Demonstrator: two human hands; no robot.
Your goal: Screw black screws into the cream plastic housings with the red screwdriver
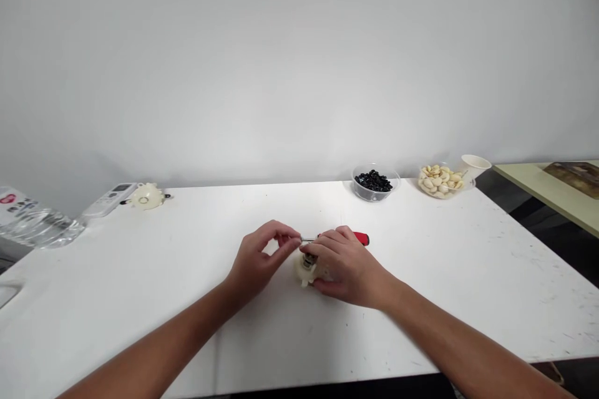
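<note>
the cream part (305, 273) is held by the right hand (345, 267) and is best kept steady there; just beyond that grip lies the red-handled screwdriver (363, 238), by whose metal shaft (308, 239) the left hand (257, 260) is narrowed to a pinch, best kept light. whether anything is pinched cannot be told.

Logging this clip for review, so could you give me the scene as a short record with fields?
Left hand: thumb and finger pinched near the screwdriver's tip; anything between them is too small to tell
Right hand: on a cream plastic part
Screwdriver: red handle, partly hidden by the right hand
Surface: white table
Far left: bottle, remote, second cream part
Far right: bowl of black pieces, tub of pale pieces, cup
</note>
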